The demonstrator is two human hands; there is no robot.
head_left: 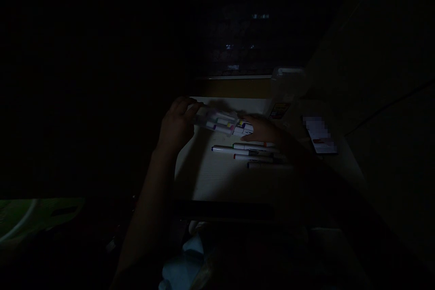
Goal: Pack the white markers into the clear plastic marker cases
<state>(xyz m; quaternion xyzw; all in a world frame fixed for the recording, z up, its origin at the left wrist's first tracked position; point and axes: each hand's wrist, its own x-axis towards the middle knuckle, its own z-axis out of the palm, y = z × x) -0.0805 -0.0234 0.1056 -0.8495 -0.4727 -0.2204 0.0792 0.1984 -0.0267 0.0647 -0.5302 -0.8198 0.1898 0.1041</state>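
My left hand (pixel 177 123) is closed around the far left end of a clear plastic case (pixel 207 120), which lies on its side with its opening to the right. Several white markers with coloured bands (pixel 222 129) show inside it. At the opening, my right hand (pixel 263 130) has its fingers closed on markers (pixel 242 130) whose ends stick out of the case. Just below the right hand, several loose markers (pixel 222 149) lie side by side on the white tabletop (pixel 207 181), with red, green and blue ends. The right forearm hides part of them.
A clear plastic container (pixel 287 79) with a dark label stands at the back right. To the right lies a phone (pixel 319 135) with a lit screen. A dark cable (pixel 380 111) runs beyond it. The scene is very dim.
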